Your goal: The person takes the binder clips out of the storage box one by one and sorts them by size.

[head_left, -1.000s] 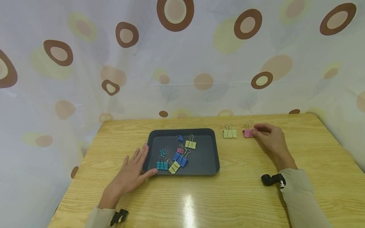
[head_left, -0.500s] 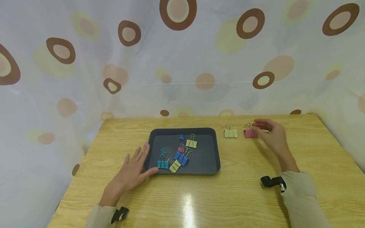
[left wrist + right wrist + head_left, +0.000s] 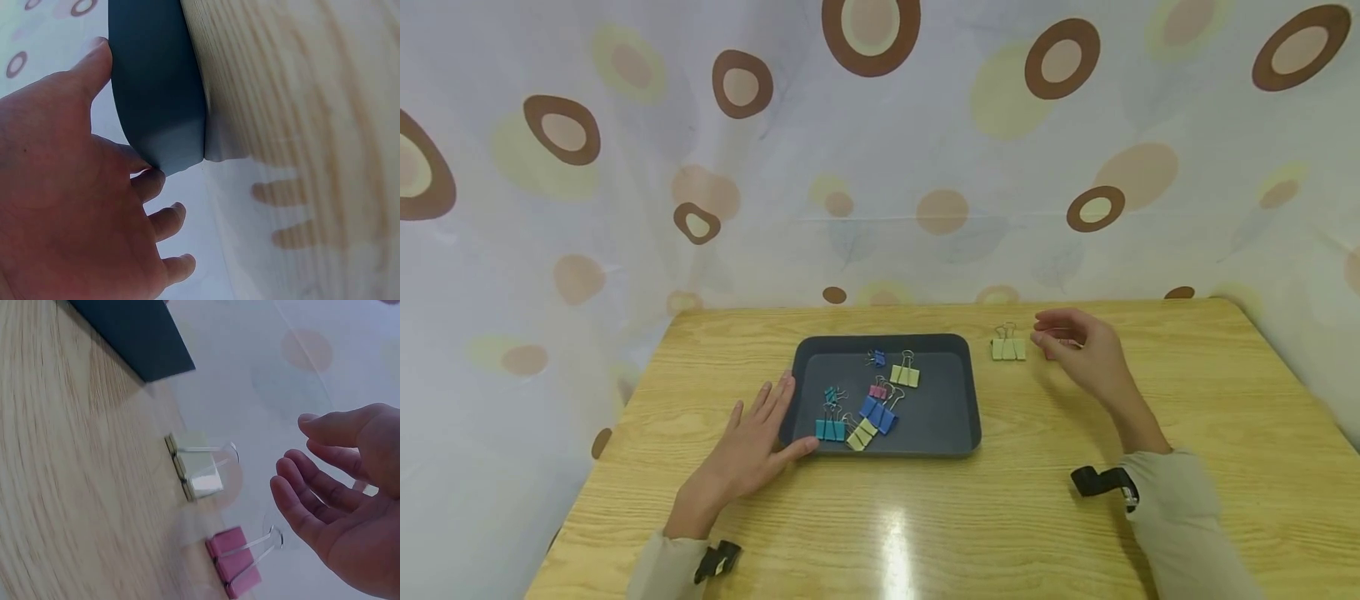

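A dark grey tray [image 3: 962,400] on the wooden table holds several binder clips in blue, teal, yellow and pink. My left hand [image 3: 752,446] lies flat with straight fingers against the tray's front left corner [image 3: 165,125]. Right of the tray a yellow binder clip [image 3: 1008,347] stands on the table. My right hand [image 3: 1075,350] hovers just right of it, fingers relaxed and holding nothing. It hides the pink binder clip [image 3: 237,562] from the head view; the right wrist view shows that clip standing free below the fingers [image 3: 306,494], next to the yellow clip [image 3: 197,472].
The wooden table [image 3: 1000,517] is backed by a curtain with brown and yellow ovals [image 3: 865,125]. Black wrist camera mounts sit at my left cuff [image 3: 718,560] and right cuff [image 3: 1101,481].
My right hand has let go of the pink clip, lifted and drifted left toward the yellow clip, now covering the pink one in the head view. The left hand has stayed put.
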The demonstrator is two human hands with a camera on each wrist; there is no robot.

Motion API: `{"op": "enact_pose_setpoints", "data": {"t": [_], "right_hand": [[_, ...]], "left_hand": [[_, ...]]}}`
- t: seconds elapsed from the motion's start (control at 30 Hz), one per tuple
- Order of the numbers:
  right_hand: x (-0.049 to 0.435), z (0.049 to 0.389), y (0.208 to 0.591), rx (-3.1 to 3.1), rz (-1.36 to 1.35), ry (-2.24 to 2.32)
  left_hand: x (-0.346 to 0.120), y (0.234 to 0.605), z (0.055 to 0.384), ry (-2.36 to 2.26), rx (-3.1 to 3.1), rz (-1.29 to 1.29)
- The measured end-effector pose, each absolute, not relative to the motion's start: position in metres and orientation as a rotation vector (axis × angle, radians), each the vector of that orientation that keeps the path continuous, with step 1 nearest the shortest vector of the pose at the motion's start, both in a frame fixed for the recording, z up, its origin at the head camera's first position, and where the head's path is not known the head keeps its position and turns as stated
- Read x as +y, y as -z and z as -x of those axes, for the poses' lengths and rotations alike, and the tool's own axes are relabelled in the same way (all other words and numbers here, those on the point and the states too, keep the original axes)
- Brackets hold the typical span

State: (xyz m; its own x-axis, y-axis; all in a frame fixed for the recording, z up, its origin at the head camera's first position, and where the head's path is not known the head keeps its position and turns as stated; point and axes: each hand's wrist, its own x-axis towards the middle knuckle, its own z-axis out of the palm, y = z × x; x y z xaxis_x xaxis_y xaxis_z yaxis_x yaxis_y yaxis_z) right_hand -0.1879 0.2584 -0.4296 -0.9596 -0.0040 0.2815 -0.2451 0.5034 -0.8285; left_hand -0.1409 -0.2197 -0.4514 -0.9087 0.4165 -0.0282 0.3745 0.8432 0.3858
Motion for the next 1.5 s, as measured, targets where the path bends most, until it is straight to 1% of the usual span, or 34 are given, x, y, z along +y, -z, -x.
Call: {"op": "enact_pose_setpoints", "data": {"t": [0.2,0.43,0.87,1.07,1.27,1.5], "right_hand": [[0.235,0.183,0.424,-2.526,-0.298,-1.440],[0.208,0.182,0.431,-2.495,-0.423,-1.570],[0.150,0.182,0.440,-2.563,-0.524,-1.694],[0.131,0.183,0.445,-2.629,-0.485,-1.605],[0.118,0.184,0.451,-2.687,-0.478,-1.419],[0.108,0.193,0.453,-2.756,-0.411,-1.301]], "left_hand": [[-0.220,0.450,0.140,-0.590,2.911,-0.634],[-0.221,0.452,0.141,-0.575,2.907,-0.626],[-0.223,0.451,0.141,-0.579,2.905,-0.616],[-0.223,0.454,0.141,-0.572,2.909,-0.619],[-0.221,0.453,0.140,-0.571,2.912,-0.621],[-0.220,0.450,0.141,-0.573,2.916,-0.621]]}}
